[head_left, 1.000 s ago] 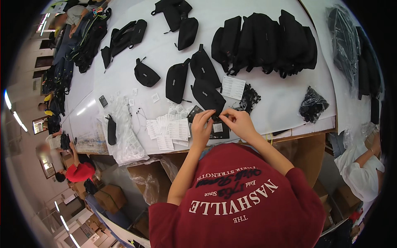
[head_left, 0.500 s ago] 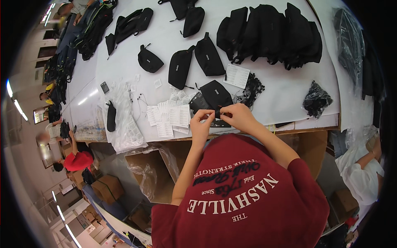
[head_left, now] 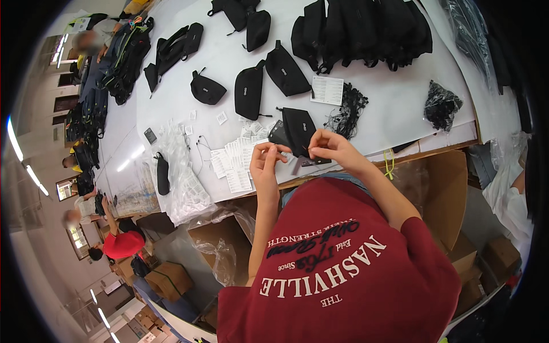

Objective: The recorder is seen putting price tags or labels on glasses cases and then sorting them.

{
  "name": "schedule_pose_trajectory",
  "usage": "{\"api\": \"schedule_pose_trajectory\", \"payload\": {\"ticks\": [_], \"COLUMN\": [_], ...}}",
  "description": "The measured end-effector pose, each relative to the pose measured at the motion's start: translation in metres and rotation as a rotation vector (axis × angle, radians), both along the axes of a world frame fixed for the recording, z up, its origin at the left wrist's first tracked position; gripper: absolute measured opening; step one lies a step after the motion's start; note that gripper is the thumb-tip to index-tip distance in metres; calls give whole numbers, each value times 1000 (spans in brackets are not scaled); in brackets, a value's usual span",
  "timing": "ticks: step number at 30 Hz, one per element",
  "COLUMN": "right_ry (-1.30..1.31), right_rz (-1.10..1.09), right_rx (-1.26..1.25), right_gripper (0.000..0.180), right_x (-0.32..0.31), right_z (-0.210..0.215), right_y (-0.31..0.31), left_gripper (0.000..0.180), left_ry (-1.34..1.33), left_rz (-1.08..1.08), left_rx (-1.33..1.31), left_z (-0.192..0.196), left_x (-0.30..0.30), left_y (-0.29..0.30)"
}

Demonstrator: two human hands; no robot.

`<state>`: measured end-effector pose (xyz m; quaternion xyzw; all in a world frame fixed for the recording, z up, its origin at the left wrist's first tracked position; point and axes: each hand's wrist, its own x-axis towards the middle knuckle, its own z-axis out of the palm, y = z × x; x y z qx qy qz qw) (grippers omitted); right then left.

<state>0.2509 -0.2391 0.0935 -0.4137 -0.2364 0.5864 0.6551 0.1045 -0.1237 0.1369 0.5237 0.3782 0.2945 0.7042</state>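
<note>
A black zip pouch (head_left: 299, 128) lies at the table's front edge, with a dark card (head_left: 278, 133) beside its left side. At the pouch's near end, my right hand (head_left: 337, 150) has thumb and forefinger pinched together; what they hold is too small to make out. Just left of it is my left hand (head_left: 266, 162), its fingertips also closed, any thing in them unclear. A gap separates the two hands. Printed white slips (head_left: 235, 163) lie in a fanned pile by my left hand. A heap of black cords (head_left: 350, 111) sits beyond my right hand.
More black pouches (head_left: 250, 91) are spread farther off, and a dense row of them (head_left: 363, 37) stands at the back right. A clear plastic bag (head_left: 182, 183) drapes over the front edge at left. Bagged black pieces (head_left: 442, 107) rest at right. Open cartons (head_left: 226, 243) stand under the table.
My hands have moved apart from the pouch's near end, where they met around a small black piece. The whole view has shifted and turned slightly.
</note>
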Motion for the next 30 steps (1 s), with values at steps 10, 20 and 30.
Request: {"api": "schedule_pose_trajectory", "payload": {"ticks": [10, 20, 30], "right_ry": [23, -76, -76], "right_rz": [-218, -228, -240], "right_rx": [77, 85, 87], "right_gripper": [11, 9, 9], "right_x": [-15, -17, -18], "right_z": [21, 22, 19], "right_y": [-13, -13, -11], "left_gripper": [7, 7, 7], "left_ry": [174, 118, 137], "left_rz": [-470, -487, -414], "left_rx": [-43, 26, 20], "left_z": [19, 9, 10], "left_x": [3, 5, 8], "left_y": [-14, -24, -27]}}
